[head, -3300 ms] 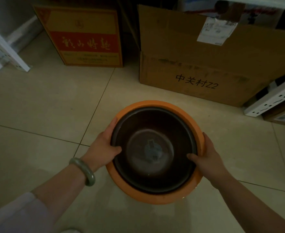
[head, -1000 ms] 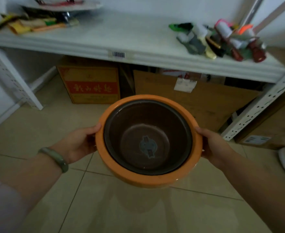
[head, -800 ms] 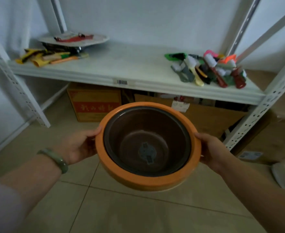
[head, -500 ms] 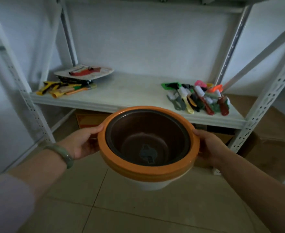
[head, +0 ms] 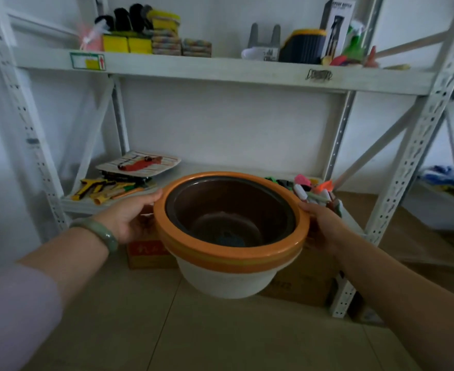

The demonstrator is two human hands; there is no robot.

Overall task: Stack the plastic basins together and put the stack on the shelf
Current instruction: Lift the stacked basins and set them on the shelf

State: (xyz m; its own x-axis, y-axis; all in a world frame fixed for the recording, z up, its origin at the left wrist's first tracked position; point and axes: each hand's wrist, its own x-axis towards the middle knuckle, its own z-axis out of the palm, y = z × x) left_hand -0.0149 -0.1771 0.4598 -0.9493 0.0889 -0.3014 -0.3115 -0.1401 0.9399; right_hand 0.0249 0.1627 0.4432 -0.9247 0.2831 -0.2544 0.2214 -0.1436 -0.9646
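Note:
I hold a stack of nested plastic basins (head: 231, 257) in the air in front of a white metal shelf (head: 220, 73). A dark brown basin (head: 236, 207) sits inside an orange-rimmed one, and a white basin wall shows underneath. My left hand (head: 129, 219) grips the stack's left rim, a green bangle on its wrist. My right hand (head: 320, 227) grips the right rim. The stack hangs level with the lower shelf board (head: 81, 204), just in front of it and tilted slightly toward me.
The lower board carries a striped tray (head: 140, 163) with yellow tools at the left and a pile of colourful small items (head: 315, 190) at the right. The upper board is crowded with sponges, a mug and boxes. Cardboard boxes (head: 147, 251) stand on the tiled floor beneath.
I have lifted the basin stack from the floor to the height of the lower shelf board, and my view has tilted up so the upper shelf now shows.

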